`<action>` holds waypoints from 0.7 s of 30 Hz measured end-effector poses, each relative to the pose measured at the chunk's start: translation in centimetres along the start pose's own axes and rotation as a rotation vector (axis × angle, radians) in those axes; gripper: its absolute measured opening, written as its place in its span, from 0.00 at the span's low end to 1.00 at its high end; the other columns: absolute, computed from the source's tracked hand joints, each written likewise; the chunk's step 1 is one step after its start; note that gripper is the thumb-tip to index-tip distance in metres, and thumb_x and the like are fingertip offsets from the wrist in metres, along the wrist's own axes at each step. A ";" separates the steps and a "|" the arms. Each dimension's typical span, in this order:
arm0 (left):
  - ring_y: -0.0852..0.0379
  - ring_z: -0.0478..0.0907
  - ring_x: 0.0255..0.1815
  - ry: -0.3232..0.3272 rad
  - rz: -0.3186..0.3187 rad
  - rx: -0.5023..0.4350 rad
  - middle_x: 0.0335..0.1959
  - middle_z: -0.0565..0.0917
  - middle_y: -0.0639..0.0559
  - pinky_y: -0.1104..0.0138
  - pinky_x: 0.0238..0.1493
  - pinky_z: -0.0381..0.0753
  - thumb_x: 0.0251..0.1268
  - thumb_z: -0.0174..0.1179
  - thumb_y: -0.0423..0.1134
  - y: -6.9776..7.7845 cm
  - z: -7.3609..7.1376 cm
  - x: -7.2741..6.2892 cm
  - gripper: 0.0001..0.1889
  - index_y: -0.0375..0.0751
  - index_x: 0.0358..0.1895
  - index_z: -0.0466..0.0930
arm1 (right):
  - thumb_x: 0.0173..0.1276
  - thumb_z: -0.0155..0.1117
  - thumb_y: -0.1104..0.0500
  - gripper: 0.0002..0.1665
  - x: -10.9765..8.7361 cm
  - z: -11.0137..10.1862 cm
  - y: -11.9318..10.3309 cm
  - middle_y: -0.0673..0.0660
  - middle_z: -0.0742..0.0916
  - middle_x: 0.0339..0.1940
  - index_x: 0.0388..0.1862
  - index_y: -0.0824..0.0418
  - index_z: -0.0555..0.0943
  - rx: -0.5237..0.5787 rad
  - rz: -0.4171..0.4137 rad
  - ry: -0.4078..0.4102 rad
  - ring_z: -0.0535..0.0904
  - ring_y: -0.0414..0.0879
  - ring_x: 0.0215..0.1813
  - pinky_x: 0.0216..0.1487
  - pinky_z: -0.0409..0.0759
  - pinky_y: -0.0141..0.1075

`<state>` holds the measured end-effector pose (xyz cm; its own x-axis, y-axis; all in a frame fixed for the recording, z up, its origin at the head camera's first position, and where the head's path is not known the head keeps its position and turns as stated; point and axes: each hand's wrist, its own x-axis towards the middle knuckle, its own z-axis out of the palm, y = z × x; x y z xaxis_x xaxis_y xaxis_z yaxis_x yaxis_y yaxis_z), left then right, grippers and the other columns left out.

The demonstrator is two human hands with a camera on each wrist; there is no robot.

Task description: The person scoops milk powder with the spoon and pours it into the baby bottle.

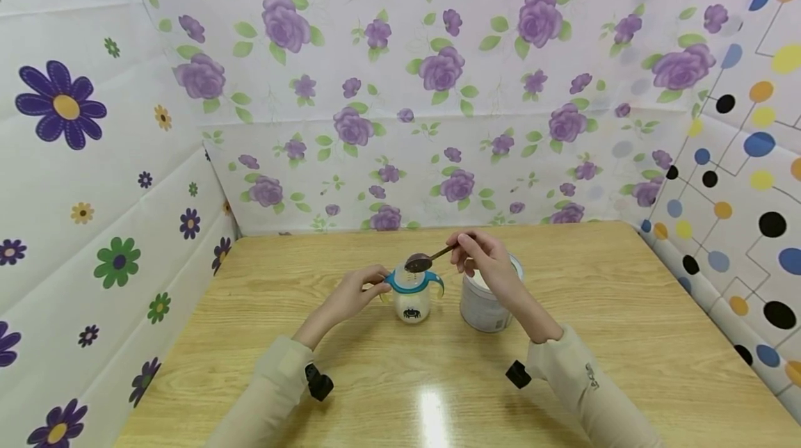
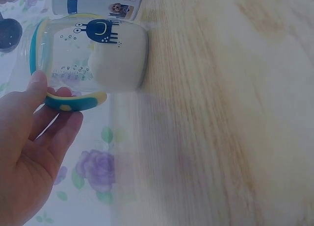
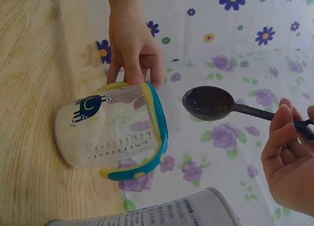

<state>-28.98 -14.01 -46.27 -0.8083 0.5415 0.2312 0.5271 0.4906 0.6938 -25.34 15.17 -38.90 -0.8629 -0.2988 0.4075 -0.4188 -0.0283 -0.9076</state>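
Note:
A clear baby bottle (image 1: 411,307) with a blue-and-yellow two-handled collar stands upright on the table. White powder fills its lower part, plain in the left wrist view, where a dark cartoon creature marks the bottle (image 2: 120,64). My left hand (image 1: 352,293) grips the handle (image 2: 73,102) on its left side, thumb at the collar. Above the bottle's open mouth is the bowl of a dark spoon (image 1: 419,264), whose handle my right hand (image 1: 487,261) pinches. In the right wrist view the spoon (image 3: 208,103) shows a dark bowl with only small specks.
To the right of the bottle stands a large white can (image 1: 484,310), partly behind my right hand and wrist. The wooden table (image 1: 281,260) meets a flowered cloth wall (image 1: 400,121) at the back, with patterned cloth at both sides.

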 end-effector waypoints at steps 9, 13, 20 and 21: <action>0.49 0.82 0.53 -0.007 -0.002 -0.003 0.47 0.86 0.50 0.56 0.51 0.83 0.71 0.56 0.43 0.2 -0.1 0.1 0.08 0.51 0.48 0.79 | 0.79 0.47 0.51 0.19 0.2 -0.4 0.2 0.49 0.80 0.21 0.40 0.62 0.79 0.047 -0.020 0.108 0.70 0.43 0.20 0.19 0.67 0.30; 0.48 0.82 0.53 -0.004 0.007 -0.001 0.47 0.86 0.50 0.55 0.52 0.83 0.71 0.56 0.44 0.2 -0.2 0.1 0.08 0.50 0.48 0.79 | 0.79 0.47 0.52 0.18 0.4 -0.6 0.4 0.49 0.80 0.20 0.39 0.62 0.79 0.048 -0.023 0.104 0.69 0.47 0.20 0.19 0.67 0.30; 0.50 0.83 0.53 -0.009 -0.010 -0.004 0.46 0.86 0.52 0.57 0.52 0.83 0.71 0.56 0.42 0.2 -0.2 0.0 0.07 0.52 0.47 0.79 | 0.79 0.47 0.51 0.20 0.2 -0.6 0.5 0.50 0.80 0.19 0.38 0.66 0.79 0.042 -0.021 0.130 0.70 0.44 0.19 0.18 0.67 0.30; 0.51 0.83 0.52 -0.009 -0.012 -0.003 0.46 0.86 0.52 0.57 0.52 0.83 0.71 0.56 0.42 0.2 -0.2 0.0 0.07 0.52 0.47 0.79 | 0.79 0.47 0.51 0.21 0.2 -0.6 0.5 0.50 0.79 0.19 0.39 0.68 0.78 0.042 -0.020 0.133 0.70 0.43 0.19 0.18 0.66 0.31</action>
<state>-28.94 -14.01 -46.02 -0.8119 0.5421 0.2166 0.5168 0.4950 0.6985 -25.89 15.65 -39.22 -0.8856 -0.1689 0.4327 -0.4264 -0.0739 -0.9015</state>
